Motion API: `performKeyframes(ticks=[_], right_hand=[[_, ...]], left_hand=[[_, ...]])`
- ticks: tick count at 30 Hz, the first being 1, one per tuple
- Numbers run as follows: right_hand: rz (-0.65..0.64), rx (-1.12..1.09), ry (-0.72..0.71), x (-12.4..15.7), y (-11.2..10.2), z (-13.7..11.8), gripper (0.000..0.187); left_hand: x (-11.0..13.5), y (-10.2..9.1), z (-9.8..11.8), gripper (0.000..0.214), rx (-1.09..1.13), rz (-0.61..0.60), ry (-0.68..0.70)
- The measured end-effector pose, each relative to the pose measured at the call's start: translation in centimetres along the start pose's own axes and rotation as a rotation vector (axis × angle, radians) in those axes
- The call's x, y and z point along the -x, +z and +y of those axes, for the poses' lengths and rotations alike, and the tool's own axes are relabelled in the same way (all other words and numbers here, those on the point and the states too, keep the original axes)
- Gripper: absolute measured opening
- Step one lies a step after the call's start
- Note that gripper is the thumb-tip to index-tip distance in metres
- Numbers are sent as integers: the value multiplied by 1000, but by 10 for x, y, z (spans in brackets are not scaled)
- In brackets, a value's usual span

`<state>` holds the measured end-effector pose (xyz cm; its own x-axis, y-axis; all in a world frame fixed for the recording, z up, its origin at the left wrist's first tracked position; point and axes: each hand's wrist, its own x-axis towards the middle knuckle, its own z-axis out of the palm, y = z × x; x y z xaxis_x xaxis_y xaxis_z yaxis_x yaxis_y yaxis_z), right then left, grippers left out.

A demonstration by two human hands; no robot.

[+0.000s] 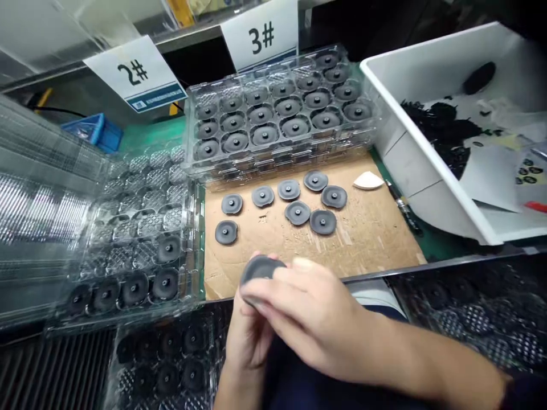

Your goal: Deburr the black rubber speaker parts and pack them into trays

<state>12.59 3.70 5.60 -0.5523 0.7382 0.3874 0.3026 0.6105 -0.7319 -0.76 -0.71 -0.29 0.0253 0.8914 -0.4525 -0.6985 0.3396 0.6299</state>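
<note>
Head view shows both hands together at the near edge of a brown cardboard sheet (363, 250), around one dark grey disc (261, 266). The right hand (316, 307) grips the disc with its fingers bent over the near side. The left hand (250, 333) is behind and beneath it, partly covered, so whether it grips too cannot be told. The disc is tilted and raised off the cardboard. Beyond the hands, eight loose discs (323, 222) lie flat on the sheet, near a white wedge-shaped piece (368, 180). Behind them stands a stacked clear tray (294, 145) filled with discs. To the left, another clear tray (188, 250) holds discs in its near row and one more behind. A white bin (431, 165) with dark scraps stands at the right.
</note>
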Motion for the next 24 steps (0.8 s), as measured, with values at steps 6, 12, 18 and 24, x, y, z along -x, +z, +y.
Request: performKeyframes(ticks=[6, 12, 18, 24], right_hand=[[-35, 6, 367, 29, -6, 52, 22], [-62, -138, 411, 18, 50, 89, 25], [16, -116, 430, 28, 82, 97, 31], [99, -125, 434, 75, 54, 73, 41]], left_hand=[[-1, -6, 9, 43, 162, -62, 105], [-3, 12, 11, 42, 184, -228, 76], [1, -1, 7, 50, -127, -289, 382], [-9, -17, -3, 111, -1025, -279, 851]])
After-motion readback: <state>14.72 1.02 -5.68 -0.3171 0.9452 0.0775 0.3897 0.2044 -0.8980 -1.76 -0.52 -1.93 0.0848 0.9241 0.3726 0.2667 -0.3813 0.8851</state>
